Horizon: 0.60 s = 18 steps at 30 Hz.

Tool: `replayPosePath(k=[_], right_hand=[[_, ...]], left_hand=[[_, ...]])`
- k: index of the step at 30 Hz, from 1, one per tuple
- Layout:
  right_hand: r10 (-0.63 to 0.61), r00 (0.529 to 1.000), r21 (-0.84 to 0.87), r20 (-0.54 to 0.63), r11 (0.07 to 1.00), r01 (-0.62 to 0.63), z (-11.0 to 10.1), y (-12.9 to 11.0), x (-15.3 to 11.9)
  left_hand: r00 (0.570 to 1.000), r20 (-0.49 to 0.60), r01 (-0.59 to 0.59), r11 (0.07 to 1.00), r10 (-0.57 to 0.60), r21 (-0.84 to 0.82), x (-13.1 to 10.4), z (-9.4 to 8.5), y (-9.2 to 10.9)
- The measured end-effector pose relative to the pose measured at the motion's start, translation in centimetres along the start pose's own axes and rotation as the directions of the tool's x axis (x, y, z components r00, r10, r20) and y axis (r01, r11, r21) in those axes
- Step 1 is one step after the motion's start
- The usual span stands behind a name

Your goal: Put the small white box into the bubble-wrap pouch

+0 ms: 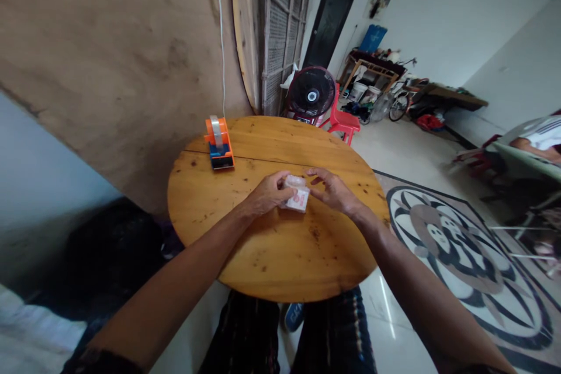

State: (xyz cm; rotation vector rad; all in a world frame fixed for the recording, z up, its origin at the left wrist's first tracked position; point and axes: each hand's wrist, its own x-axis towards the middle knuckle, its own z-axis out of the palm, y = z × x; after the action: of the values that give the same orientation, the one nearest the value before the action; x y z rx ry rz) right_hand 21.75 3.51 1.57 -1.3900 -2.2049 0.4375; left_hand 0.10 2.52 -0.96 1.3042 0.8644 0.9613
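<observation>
While my left hand (270,194) pinches the small white box (298,201) between its fingers, right of the tape dispenser (220,149) and nearer my camera, my right hand (333,191) has its fingers loosely spread beside it. I judge it light, fairly stiff, best gripped by opposite sides; its red print is unreadably small.

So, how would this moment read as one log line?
left hand: gripping red-printed white box | right hand: fingers parted beside box | tape dispenser: on round wooden table
</observation>
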Motion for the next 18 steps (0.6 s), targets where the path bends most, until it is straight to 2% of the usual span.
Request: replayPosePath(k=[5, 10, 15, 18], right_hand=[[-0.124, 0.987, 0.004, -0.098, 0.992, 0.125, 0.2, -0.6, 0.5], [-0.081, 0.972, 0.142, -0.221, 0.983, 0.114, 0.2, -0.9, 1.2], [0.061, 0.987, 0.355, -0.151, 0.935, -0.004, 0.3, -0.8, 2.3], [0.137, 0.988, 0.409, -0.072, 0.908, -0.096, -0.2, -1.2, 3.0]], left_hand=[[1.000, 0.008, -0.006, 1.000, 0.006, -0.021, 0.2, 0.0, -0.3], [1.000, 0.014, -0.018, 1.000, 0.018, -0.002, 0.2, -0.1, -0.3], [1.000, 0.019, -0.012, 0.999, 0.011, 0.033, 0.2, -0.2, -0.3], [1.000, 0.026, -0.009, 1.000, 0.008, 0.023, 0.2, -0.2, -0.1]])
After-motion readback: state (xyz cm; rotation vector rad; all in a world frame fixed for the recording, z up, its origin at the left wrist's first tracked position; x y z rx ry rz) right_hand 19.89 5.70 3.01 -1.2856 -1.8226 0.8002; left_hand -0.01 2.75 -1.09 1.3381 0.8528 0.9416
